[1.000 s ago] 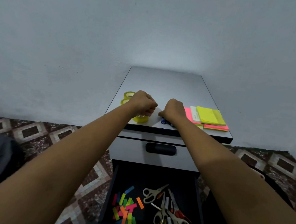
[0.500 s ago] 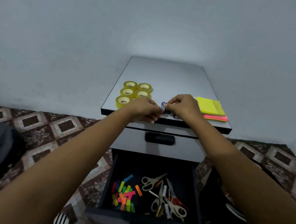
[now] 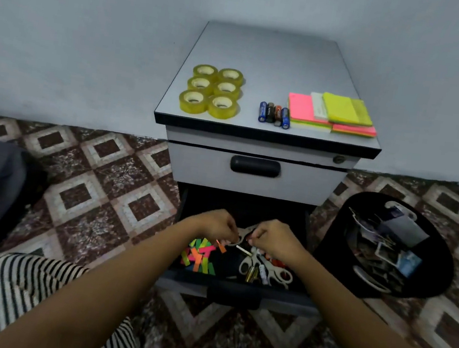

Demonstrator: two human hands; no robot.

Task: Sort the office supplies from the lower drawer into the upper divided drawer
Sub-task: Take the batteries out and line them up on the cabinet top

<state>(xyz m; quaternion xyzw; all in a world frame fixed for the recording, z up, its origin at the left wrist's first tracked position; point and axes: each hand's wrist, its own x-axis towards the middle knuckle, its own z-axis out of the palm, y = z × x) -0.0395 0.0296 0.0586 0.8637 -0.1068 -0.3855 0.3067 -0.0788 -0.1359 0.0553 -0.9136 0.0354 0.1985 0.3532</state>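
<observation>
Sorting not yet at the divided stage: grey upper drawer [image 3: 199, 170] closed.
Yellow tape rolls [image 3: 211, 91], batteries [image 3: 274, 115] and neon sticky-note pads [image 3: 332, 113] sit on top. In the near, open lower drawer [image 3: 236, 287], left hand [image 3: 212, 225] and right hand [image 3: 279, 240] curl at white-handled scissors [image 3: 245, 232], grip unclear, with coloured paper strips [image 3: 199, 257] beside them.

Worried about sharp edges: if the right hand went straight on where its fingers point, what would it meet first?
Probably the pale scissors handle just beside the right hand in the lower drawer; depth is unclear.

Back half of your cabinet top [image 3: 266, 59] is free; tape rolls [image 3: 211, 91] hog the front-left corner, batteries [image 3: 274, 115] and sticky notes [image 3: 332, 113] the front-right. Upper drawer [image 3: 200, 167] is closed. Lower drawer [image 3: 236, 290]: coloured strips [image 3: 199, 257] left, scissors [image 3: 268, 269] right, bin [image 3: 329, 245] just beside its right edge.
</observation>
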